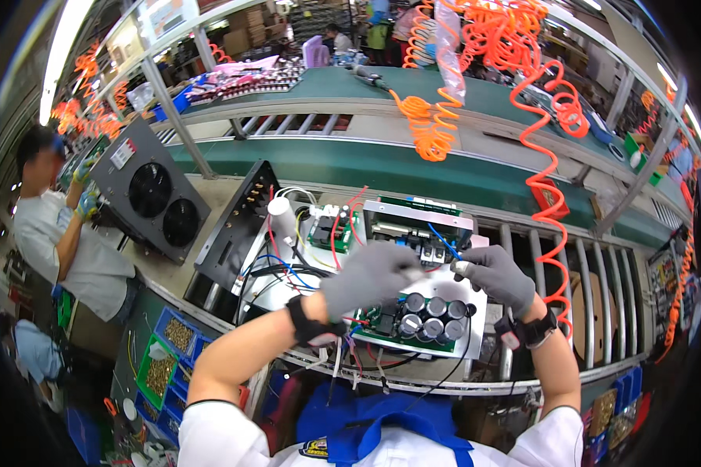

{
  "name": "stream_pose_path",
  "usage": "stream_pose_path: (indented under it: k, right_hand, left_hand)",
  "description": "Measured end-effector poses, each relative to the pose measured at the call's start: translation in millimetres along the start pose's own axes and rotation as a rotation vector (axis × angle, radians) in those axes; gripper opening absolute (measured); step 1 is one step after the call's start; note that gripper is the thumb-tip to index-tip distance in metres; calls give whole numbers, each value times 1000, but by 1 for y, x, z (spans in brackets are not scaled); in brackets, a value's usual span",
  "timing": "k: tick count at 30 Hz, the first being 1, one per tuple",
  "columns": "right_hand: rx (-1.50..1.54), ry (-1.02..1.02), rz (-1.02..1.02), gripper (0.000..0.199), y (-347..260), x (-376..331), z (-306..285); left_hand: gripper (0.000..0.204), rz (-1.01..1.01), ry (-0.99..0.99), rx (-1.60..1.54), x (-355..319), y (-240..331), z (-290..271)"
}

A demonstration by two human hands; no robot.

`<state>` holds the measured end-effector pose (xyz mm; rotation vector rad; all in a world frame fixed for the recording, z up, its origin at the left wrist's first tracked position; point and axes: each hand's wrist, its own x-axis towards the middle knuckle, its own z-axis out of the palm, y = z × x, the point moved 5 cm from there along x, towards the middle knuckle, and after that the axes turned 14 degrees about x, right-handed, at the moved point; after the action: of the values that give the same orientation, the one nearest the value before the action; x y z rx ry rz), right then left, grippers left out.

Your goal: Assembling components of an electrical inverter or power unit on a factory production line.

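- Grey knit gloves cover both my hands; my left hand (372, 274) and my right hand (497, 276) are raised together over the open chassis (245, 226) on the roller line.
- My left fingers (409, 268) are curled and pinched toward a small pale part (436, 274) between the two hands; I cannot tell exactly what it is.
- My right fingers (466, 268) are bent in too, thumb and forefinger closed at that same small part, at 9 o'clock from my right palm.
- Just below my hands, at 6 o'clock, lies a green circuit board (389, 321) carrying a cluster of black capacitors (435, 315) with silver tops.
- At 11 o'clock from my left hand sits a smaller green board (323, 232) with red wires (336, 233); a white cylinder (280, 214) stands just beside it.
- At 12 o'clock is a metal-framed module (417, 222) with a blue wire (442, 240).
- Orange coiled air hoses (537, 156) hang at 1 o'clock above the green conveyor belt (413, 171).
- At 9 o'clock, well apart, another person's gloved hand (87, 204) touches a black panel with two fans (154, 198).
- Blue bins of screws (171, 350) sit at 8 o'clock.
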<state>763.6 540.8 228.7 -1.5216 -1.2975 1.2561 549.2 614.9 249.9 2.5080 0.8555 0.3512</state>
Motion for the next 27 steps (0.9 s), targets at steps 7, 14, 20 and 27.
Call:
stream_pose_path:
  k: [7,14,20,27]
  right_hand:
    - [-747,274,-270,16,21,20,2]
    - [-338,215,-131,23,45,23,-6]
    - [-371,327,-295,36,7,-18,6]
    - [-228,191,-525,29,-66,-59,46]
  left_hand:
    - [15,163,-130,776,-30,-66,-9]
    - [30,23,-185,954,-29,-77,-2]
    - [26,16,-440,1169,23,-91,33]
    - [15,336,-123,965,-1,-59,-26]
